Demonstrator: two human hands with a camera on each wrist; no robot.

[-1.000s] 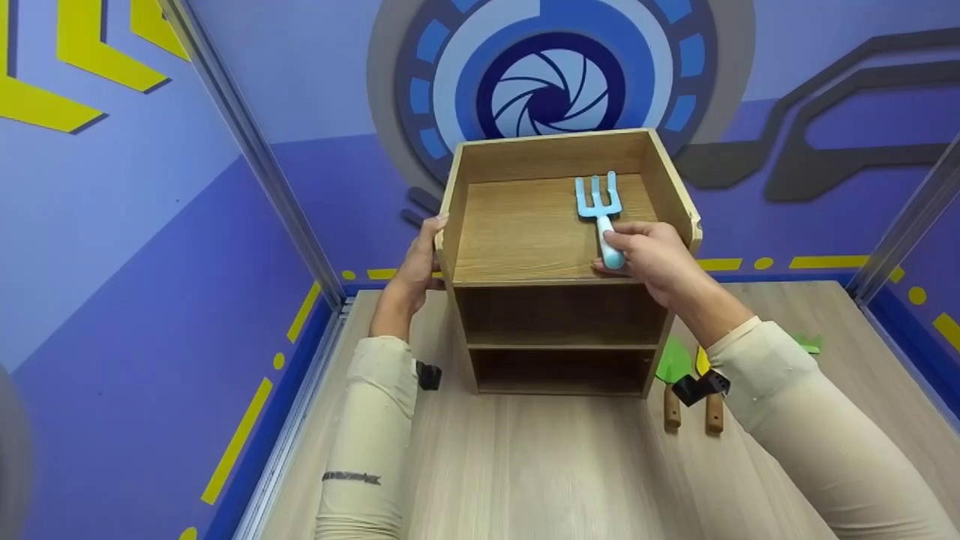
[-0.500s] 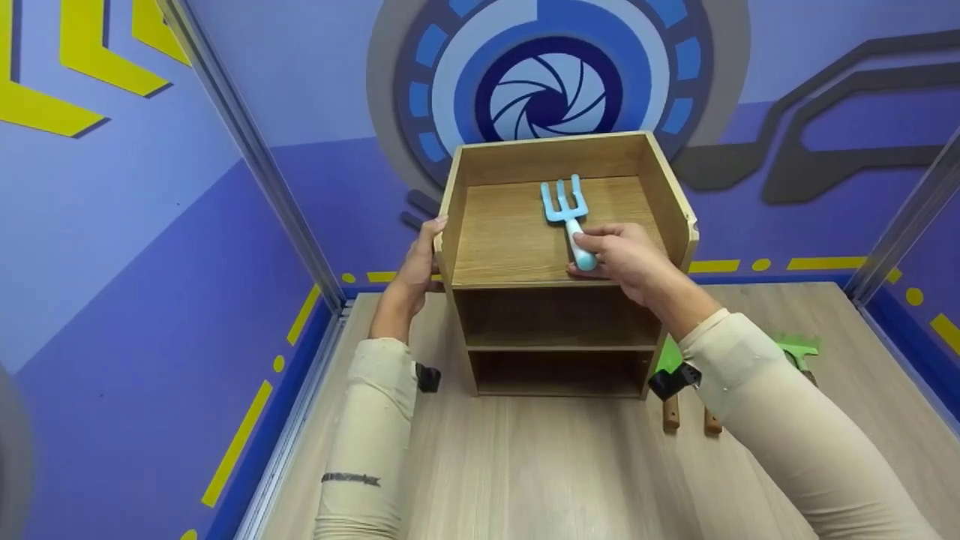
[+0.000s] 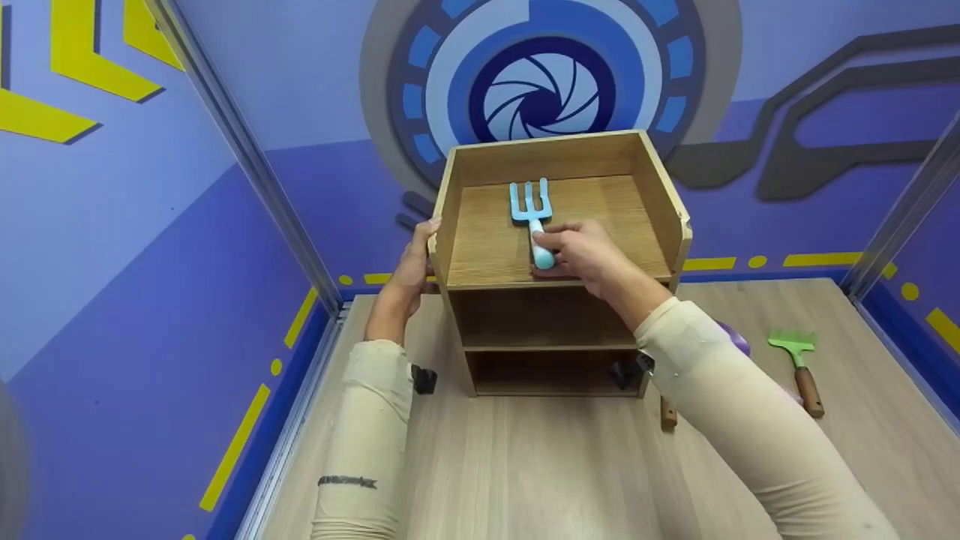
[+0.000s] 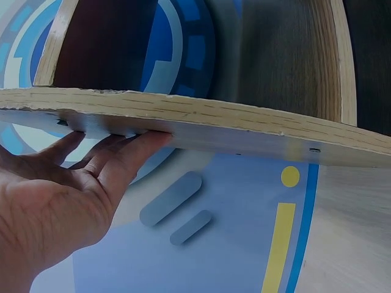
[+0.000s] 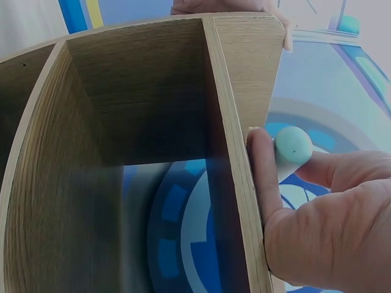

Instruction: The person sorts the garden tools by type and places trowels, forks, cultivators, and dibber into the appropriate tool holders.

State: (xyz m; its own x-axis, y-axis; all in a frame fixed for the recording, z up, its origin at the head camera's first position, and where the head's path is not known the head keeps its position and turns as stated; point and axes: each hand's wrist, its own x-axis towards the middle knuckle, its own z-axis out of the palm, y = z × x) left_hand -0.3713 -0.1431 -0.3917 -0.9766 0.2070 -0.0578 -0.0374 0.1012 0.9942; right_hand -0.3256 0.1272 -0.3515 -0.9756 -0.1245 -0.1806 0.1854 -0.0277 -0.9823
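My right hand [image 3: 589, 251] pinches the white and pale-blue handle of a light-blue hand fork [image 3: 531, 201], its three tines pointing toward the back wall. The fork lies over the top board of a wooden shelf unit [image 3: 551, 283]. In the right wrist view, the handle's rounded end [image 5: 294, 144] shows between thumb and fingers, and one finger [image 5: 264, 171] lies along the board's front edge. My left hand [image 3: 411, 270] rests against the unit's left side. The left wrist view shows its extended fingers [image 4: 131, 155] touching the outer face of the side panel.
A green rake [image 3: 795, 345] with a brown wooden handle lies on the table to the right. Another brown handle [image 3: 668, 414] and something purple [image 3: 735, 337] are partly hidden by my right sleeve. Printed blue walls stand behind and at both sides.
My right hand has moved left along the top board with the hand fork. More of the green rake now shows beyond my right arm. The left hand has stayed on the side panel.
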